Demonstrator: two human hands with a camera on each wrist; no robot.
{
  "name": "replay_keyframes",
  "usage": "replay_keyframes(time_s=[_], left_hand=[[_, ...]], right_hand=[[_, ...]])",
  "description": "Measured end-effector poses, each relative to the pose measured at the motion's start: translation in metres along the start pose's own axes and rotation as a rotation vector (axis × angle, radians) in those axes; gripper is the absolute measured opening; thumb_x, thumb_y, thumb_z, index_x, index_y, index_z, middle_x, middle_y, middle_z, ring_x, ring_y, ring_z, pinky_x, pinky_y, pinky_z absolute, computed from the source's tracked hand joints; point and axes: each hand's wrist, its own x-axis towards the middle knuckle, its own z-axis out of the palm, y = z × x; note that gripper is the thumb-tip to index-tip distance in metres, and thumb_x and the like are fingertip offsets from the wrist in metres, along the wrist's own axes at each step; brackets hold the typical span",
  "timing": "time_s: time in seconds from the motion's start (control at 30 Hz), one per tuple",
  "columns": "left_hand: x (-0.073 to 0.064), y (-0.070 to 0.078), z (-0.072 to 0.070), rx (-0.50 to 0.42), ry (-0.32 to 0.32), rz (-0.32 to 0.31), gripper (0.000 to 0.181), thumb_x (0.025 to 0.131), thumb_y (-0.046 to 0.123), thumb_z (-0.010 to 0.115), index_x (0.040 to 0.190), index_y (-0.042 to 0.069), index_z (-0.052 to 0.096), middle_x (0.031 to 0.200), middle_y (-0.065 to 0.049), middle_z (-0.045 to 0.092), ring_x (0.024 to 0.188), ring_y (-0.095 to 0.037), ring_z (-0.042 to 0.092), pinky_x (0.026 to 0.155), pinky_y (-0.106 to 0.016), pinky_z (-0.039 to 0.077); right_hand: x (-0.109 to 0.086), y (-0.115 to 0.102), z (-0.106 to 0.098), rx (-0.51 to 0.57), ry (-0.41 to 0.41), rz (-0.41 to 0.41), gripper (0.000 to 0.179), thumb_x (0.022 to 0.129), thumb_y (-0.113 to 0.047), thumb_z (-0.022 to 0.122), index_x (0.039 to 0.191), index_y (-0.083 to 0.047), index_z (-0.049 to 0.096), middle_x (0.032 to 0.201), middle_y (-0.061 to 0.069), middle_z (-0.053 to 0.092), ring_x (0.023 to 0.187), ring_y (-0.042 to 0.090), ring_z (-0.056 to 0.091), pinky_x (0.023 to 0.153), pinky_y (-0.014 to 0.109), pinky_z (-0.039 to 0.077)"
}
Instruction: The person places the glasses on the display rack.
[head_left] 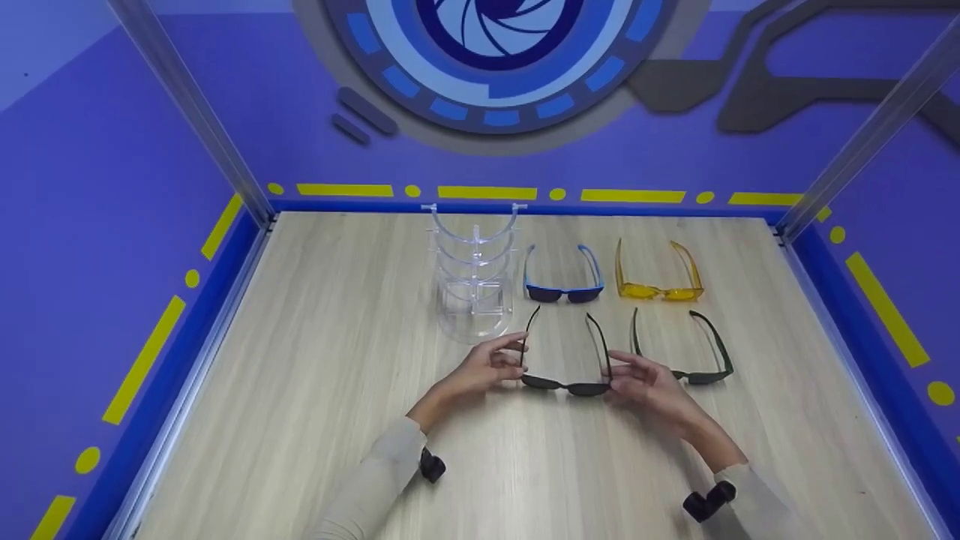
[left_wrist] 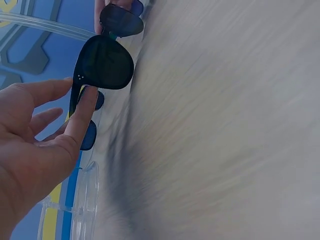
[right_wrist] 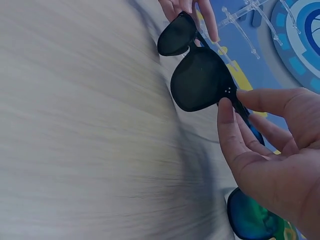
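Observation:
Both hands hold a pair of black sunglasses (head_left: 586, 389) in front of the stand, lenses toward the person and temples pointing away. My left hand (head_left: 480, 369) pinches the frame near the left hinge; the left wrist view shows its thumb and forefinger at the corner beside the dark lens (left_wrist: 107, 62). At the opposite hinge, my right hand (head_left: 654, 388) pinches the other corner, by the three small dots next to the lens (right_wrist: 200, 80) in the right wrist view. Just beyond the left hand stands a clear tiered eyewear stand (head_left: 475, 296), with no glasses on its tiers.
Blue-framed sunglasses (head_left: 564, 294) and yellow glasses (head_left: 660, 292) lie behind the held pair. Dark green-black sunglasses (head_left: 705, 377) lie beyond the right hand, partly hidden by it. Blue panels (head_left: 120, 262) with metal edges enclose the wooden table (head_left: 322, 315).

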Motion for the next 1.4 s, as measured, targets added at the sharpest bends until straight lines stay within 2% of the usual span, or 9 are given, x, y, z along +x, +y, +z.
replay_keyframes(time_s=[0.13, 0.27, 0.4, 0.6, 0.87, 1.03, 1.17, 1.4], left_hand=[[-0.001, 0.000, -0.002, -0.015, -0.018, 0.002, 0.071, 0.091, -0.014, 0.063, 0.154, -0.008, 0.033, 0.145, -0.038, 0.045, 0.120, -0.049, 0.062, 0.090, -0.024, 0.059], [-0.004, 0.002, -0.002, -0.038, -0.035, -0.005, 0.074, 0.089, -0.015, 0.065, 0.155, -0.007, 0.032, 0.147, -0.038, 0.043, 0.118, -0.044, 0.065, 0.088, -0.022, 0.059], [-0.009, 0.005, -0.002, -0.085, -0.055, -0.016, 0.075, 0.089, -0.015, 0.064, 0.155, -0.008, 0.030, 0.148, -0.040, 0.040, 0.116, -0.035, 0.068, 0.090, -0.025, 0.060], [-0.017, 0.007, -0.006, -0.111, -0.060, -0.023, 0.076, 0.089, -0.012, 0.066, 0.156, -0.008, 0.028, 0.149, -0.040, 0.038, 0.117, -0.035, 0.068, 0.091, -0.027, 0.060], [-0.027, 0.008, -0.013, -0.126, -0.044, -0.049, 0.078, 0.088, -0.011, 0.068, 0.156, -0.007, 0.030, 0.147, -0.040, 0.039, 0.106, -0.019, 0.070, 0.089, -0.025, 0.060], [-0.034, 0.010, -0.017, -0.151, -0.016, -0.074, 0.078, 0.087, -0.010, 0.069, 0.155, -0.007, 0.031, 0.147, -0.039, 0.039, 0.104, -0.017, 0.070, 0.088, -0.025, 0.060], [-0.039, 0.009, -0.020, -0.165, 0.012, -0.080, 0.078, 0.087, -0.010, 0.070, 0.155, -0.008, 0.032, 0.146, -0.038, 0.040, 0.101, -0.015, 0.069, 0.088, -0.026, 0.060], [-0.045, 0.009, -0.025, -0.151, 0.032, -0.057, 0.077, 0.088, -0.009, 0.070, 0.154, -0.010, 0.031, 0.143, -0.036, 0.045, 0.101, -0.014, 0.070, 0.088, -0.026, 0.060]], right_hand=[[-0.001, -0.003, -0.001, -0.003, 0.009, 0.039, 0.065, 0.099, -0.009, 0.066, 0.154, 0.006, 0.035, 0.127, 0.007, 0.071, 0.109, 0.007, 0.070, 0.096, 0.027, 0.058], [-0.003, -0.006, 0.000, 0.020, 0.041, 0.067, 0.063, 0.098, -0.011, 0.069, 0.151, 0.004, 0.040, 0.119, 0.002, 0.074, 0.106, 0.006, 0.070, 0.095, 0.026, 0.058], [-0.004, -0.008, 0.002, 0.035, 0.047, 0.082, 0.062, 0.097, -0.012, 0.070, 0.151, 0.002, 0.043, 0.115, -0.002, 0.074, 0.104, 0.005, 0.070, 0.095, 0.026, 0.058], [-0.003, -0.010, 0.006, 0.019, -0.007, 0.082, 0.066, 0.097, -0.012, 0.069, 0.154, 0.001, 0.038, 0.127, 0.004, 0.071, 0.113, 0.010, 0.068, 0.097, 0.027, 0.057], [-0.001, -0.015, 0.011, 0.052, -0.048, 0.092, 0.069, 0.097, -0.011, 0.070, 0.156, -0.001, 0.035, 0.128, 0.002, 0.068, 0.118, 0.015, 0.067, 0.097, 0.028, 0.057], [0.003, -0.017, 0.017, 0.055, -0.065, 0.106, 0.069, 0.097, -0.011, 0.070, 0.157, -0.006, 0.037, 0.131, 0.002, 0.066, 0.120, 0.015, 0.065, 0.099, 0.033, 0.056], [0.006, -0.017, 0.020, 0.074, -0.091, 0.083, 0.070, 0.096, -0.008, 0.069, 0.157, -0.004, 0.035, 0.133, 0.003, 0.065, 0.121, 0.015, 0.064, 0.102, 0.037, 0.056], [0.010, -0.014, 0.027, 0.114, -0.094, 0.078, 0.072, 0.095, -0.007, 0.071, 0.157, -0.003, 0.036, 0.134, 0.004, 0.064, 0.126, 0.020, 0.062, 0.102, 0.033, 0.055]])
